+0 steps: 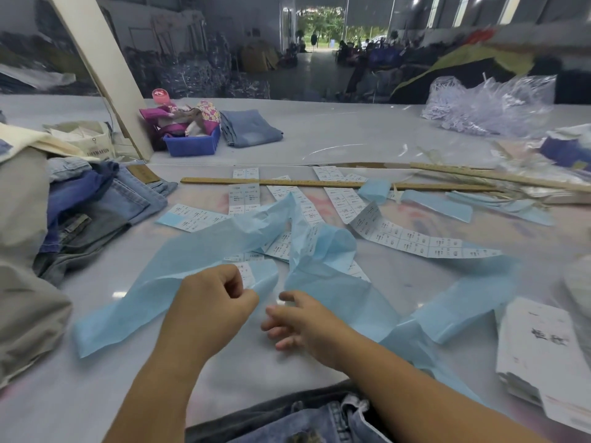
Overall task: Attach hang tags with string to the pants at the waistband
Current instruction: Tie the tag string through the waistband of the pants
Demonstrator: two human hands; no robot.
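Two bare hands work low in the middle of the frame over a pale desk (319, 132). The left hand (208, 302) is curled, its grip pinching the end of a white printed label strip (246, 274) backed with light blue paper. The right hand (297, 321) sits just beside it, fingers loosely spread and blurred, grasping nothing that can be made out.

Long blue backing ribbons (323, 247) curl and cross over the centre of the desk, with more white label strips (412, 239) printed in small black text fanned out behind them. A wooden ruler (319, 183) lies across the strips in the middle distance.

The pants (319, 420), faded blue denim with a dark grey pair beneath, lie at the bottom edge of the frame under the forearms. A stack of white hang tags (543, 353) with dark printed marks rests at the lower right. More folded jeans (105, 203) are piled at the left, and a blue bin (192, 145) stands at the upper left.
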